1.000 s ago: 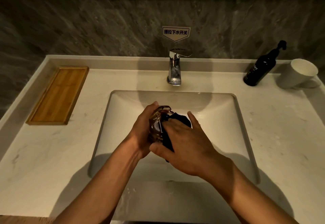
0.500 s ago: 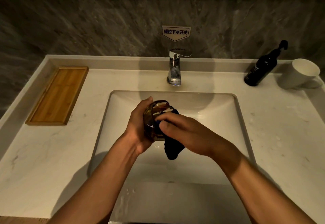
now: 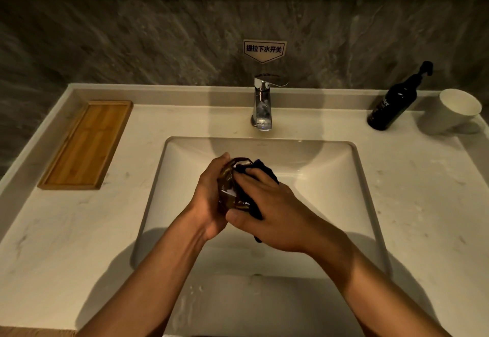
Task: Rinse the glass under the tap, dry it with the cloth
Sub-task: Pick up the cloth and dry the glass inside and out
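Note:
Over the middle of the white sink basin (image 3: 330, 177), my left hand (image 3: 209, 199) grips a faceted, amber-tinted glass (image 3: 230, 185) from its left side. My right hand (image 3: 272, 215) presses a dark blue cloth (image 3: 260, 168) against the glass's right side, thumb under the glass. A corner of the cloth pokes out above my fingers and another bit hangs below my palm. Most of the glass is hidden between the two hands. The chrome tap (image 3: 262, 103) stands behind the basin; no water stream shows.
A bamboo tray (image 3: 84, 146) lies on the left of the countertop. At the back right stand a black pump bottle (image 3: 394, 103) and a white cup (image 3: 449, 114). Water drops lie on the counter by the basin's front edge (image 3: 195, 289). A grey stone wall rises behind.
My right hand has slid back down over the glass with the cloth, so the hanging cloth end is now mostly covered; the glass has turned slightly in my left hand.

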